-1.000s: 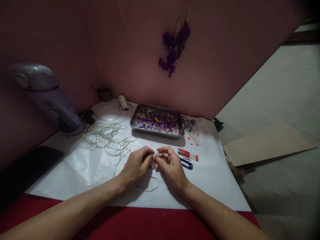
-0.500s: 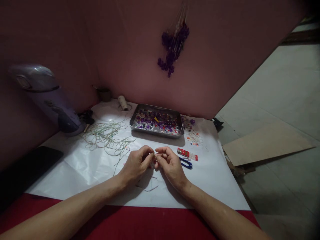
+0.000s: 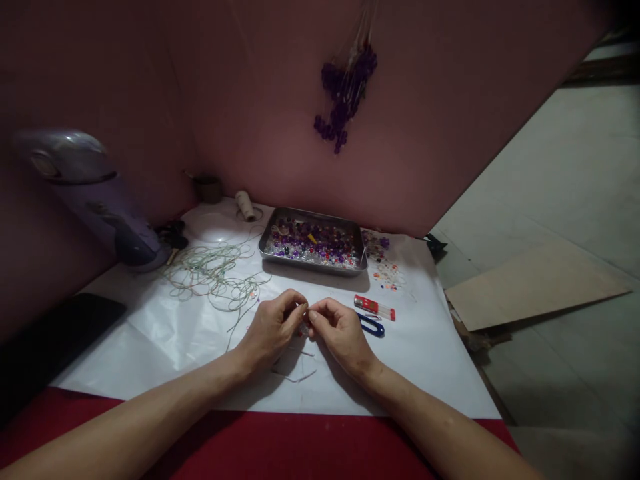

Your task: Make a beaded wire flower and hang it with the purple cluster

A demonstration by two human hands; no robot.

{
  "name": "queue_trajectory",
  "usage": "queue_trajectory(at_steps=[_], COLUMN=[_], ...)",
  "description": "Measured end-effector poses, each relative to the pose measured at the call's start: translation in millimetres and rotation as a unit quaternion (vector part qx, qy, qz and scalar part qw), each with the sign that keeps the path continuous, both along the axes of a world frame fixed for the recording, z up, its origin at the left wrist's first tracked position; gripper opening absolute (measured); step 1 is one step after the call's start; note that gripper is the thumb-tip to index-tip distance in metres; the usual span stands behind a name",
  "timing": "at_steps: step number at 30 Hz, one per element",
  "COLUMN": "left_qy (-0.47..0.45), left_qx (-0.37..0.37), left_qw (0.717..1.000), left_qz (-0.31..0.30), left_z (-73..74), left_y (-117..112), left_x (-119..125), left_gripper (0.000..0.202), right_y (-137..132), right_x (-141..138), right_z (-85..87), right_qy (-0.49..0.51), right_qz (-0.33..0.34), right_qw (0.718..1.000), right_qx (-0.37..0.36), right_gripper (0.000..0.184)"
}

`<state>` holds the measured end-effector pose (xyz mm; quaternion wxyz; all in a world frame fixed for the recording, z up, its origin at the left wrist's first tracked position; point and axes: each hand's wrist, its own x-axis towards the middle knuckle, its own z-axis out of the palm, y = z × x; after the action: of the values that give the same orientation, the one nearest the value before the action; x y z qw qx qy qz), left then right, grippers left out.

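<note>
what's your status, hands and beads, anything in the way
Left hand and right hand pinched close together. Small clear beads between them, mostly hidden. Red lighter and blue tool beside right hand, neither seemingly blocking.

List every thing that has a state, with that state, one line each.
Left hand, pinching
Right hand, pinching
Beadwork, mostly hidden between the hands
Tray, open, strewn with beads
Cord, loosely tangled
Lighter, lying flat, unlit
Blue tool, partly hidden
Bottle, lid on
Purple strands, hanging
Paper, spread, creased
</note>
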<state>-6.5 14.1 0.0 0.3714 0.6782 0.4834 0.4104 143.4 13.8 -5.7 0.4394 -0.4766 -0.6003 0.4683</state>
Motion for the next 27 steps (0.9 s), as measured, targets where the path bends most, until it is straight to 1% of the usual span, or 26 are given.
queue_trajectory(at_steps=[3, 8, 12, 14, 23, 25, 27], left_qy=[0.01, 0.017, 0.001, -0.001, 0.016, 0.028, 0.048], left_qx=[-0.001, -0.006, -0.015, -0.01, 0.006, 0.004, 0.022], left_qw=[1.0, 1.0, 1.0, 1.0, 1.0, 1.0, 0.998], left_qz=[0.003, 0.025, 0.01, 0.001, 0.002, 0.007, 0.026], left_z=[0.7, 1.1, 1.8, 1.7, -1.6, -1.7, -1.4], left_y=[0.3, -0.2, -1.4, -1.6, -2.8, -3.1, -3.3], left_x=[0.1, -0.4, -0.7, -0.5, -2.1, -3.0, -4.0], left_gripper=[0.016, 0.018, 0.017, 0.015, 0.014, 0.015, 0.017], right_y=[0.2, -0.2, -0.5, -0.6, -1.7, -1.6, -1.5], right_x=[-0.6, -1.5, -1.6, -1.8, -3.0, -2.9, -2.7], right_z=[-0.8, -0.7, -1.0, -1.5, -1.1, -1.3, -1.7], right_qy=[-0.003, 0.021, 0.03, 0.037, 0.054, 0.052, 0.05], right_qz=[-0.008, -0.012, -0.014, -0.011, -0.009, -0.009, -0.011], right_qw=[1.0, 0.999, 0.999, 0.999, 0.998, 0.998, 0.998], right_qx=[-0.003, -0.021, -0.026, -0.026, -0.025, -0.025, -0.024], right_gripper=[0.013, 0.013, 0.014, 0.015, 0.014, 0.014, 0.014])
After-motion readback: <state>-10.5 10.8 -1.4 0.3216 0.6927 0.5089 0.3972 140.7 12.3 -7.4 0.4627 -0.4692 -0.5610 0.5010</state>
